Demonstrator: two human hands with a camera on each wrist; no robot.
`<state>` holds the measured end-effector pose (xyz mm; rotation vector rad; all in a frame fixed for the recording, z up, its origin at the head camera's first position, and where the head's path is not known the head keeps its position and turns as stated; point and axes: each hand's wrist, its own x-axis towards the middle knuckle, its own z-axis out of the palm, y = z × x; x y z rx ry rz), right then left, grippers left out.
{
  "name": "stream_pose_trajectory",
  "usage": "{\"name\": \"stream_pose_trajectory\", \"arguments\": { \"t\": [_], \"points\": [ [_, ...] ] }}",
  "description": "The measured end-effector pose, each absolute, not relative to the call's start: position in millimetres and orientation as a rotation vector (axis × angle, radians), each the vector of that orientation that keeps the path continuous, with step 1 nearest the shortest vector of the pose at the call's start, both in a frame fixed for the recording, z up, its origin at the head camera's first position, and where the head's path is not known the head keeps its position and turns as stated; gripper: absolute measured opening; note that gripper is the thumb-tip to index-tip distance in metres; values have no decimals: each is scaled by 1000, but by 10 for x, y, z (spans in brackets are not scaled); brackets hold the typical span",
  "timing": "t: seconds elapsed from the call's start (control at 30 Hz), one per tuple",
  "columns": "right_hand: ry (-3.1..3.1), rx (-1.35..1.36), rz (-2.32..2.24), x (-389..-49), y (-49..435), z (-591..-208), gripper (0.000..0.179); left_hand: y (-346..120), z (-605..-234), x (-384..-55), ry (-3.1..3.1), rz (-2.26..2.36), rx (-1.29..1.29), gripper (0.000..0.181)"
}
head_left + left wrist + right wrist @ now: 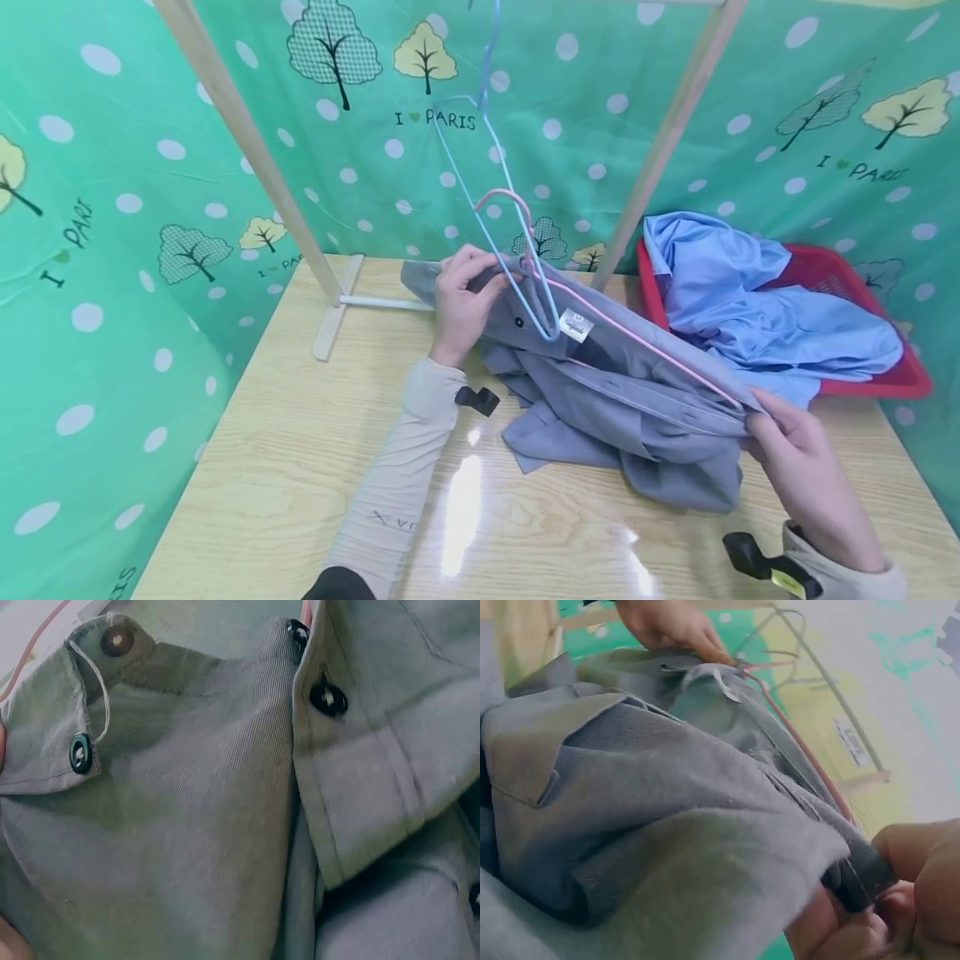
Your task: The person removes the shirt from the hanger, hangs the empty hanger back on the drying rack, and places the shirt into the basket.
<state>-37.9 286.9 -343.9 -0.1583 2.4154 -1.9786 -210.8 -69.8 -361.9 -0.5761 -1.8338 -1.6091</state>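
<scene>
A grey buttoned shirt point(585, 400) lies bunched on the table, with a pink hanger point(501, 192) running inside its collar and along one shoulder. My left hand point(461, 300) pinches the shirt beside the hanger's hook. At the far end of that shoulder, my right hand point(802, 467) grips the cloth between thumb and fingers, close to the hanger's tip. A white label point(576, 325) shows inside the neck. In the left wrist view, dark buttons point(328, 700) and a thin loop of cord sit on the shirt front. Much of the hanger is hidden by cloth.
A light-blue hanger point(552, 335) hangs down in front of the shirt's collar. Wooden rack posts point(232, 125) rise on both sides. At the back right, a red basket point(918, 379) holds blue cloth point(795, 325). A green patterned curtain point(360, 192) encloses the wooden table point(300, 467).
</scene>
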Motion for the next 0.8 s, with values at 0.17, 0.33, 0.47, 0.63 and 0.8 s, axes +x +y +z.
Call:
{"name": "stream_pose_trajectory", "arguments": {
  "t": [0.17,0.33,0.47,0.63,0.8],
  "points": [
    [1911,-490,-2210,-364,2953,-3463,50,-757,-3626,-2112,-1835,-1708,-599,23],
    [1703,-646,-2213,-373,2976,-3488,51,-780,-3654,-2107,-1829,-1782,-614,23],
    [1415,-718,-2315,-453,2944,-3629,51,-775,-3663,-2094,-1843,-1803,-626,23],
    [1213,-853,-2384,-531,2859,-3795,50,-795,-3664,-2092,-1823,-1820,-612,21],
    [1249,-911,-2404,-560,2777,-3850,46,-809,-3681,-2088,-1774,-1891,-614,20]
  ]
}}
